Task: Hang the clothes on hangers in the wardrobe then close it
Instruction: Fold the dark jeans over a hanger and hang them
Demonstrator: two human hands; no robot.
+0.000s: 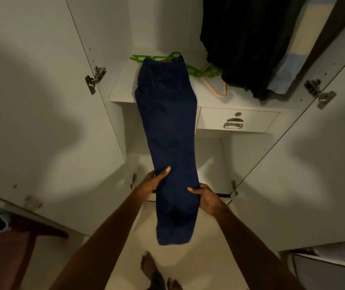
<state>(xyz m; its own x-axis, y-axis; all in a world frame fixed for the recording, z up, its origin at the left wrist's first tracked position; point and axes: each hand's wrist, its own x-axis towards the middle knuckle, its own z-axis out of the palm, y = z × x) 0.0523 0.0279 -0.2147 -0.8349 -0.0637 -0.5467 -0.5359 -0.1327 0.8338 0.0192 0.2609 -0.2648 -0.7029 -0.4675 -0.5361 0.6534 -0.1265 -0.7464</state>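
**Q:** What does the figure show of the garment?

**A:** Dark blue jeans point(168, 130), folded lengthwise, back pocket up. The waistband lies on the white wardrobe shelf point(123, 88); the legs stretch out over the shelf's front edge, the cuffs hanging below.

**Q:** And the hangers?

**A:** Green hangers point(200, 71) lie flat on the shelf, partly under the waistband; a peach hanger point(217, 88) lies just beside them. Dark clothes point(249, 42) hang at the wardrobe's right. Both wardrobe doors point(41, 101) stand open.
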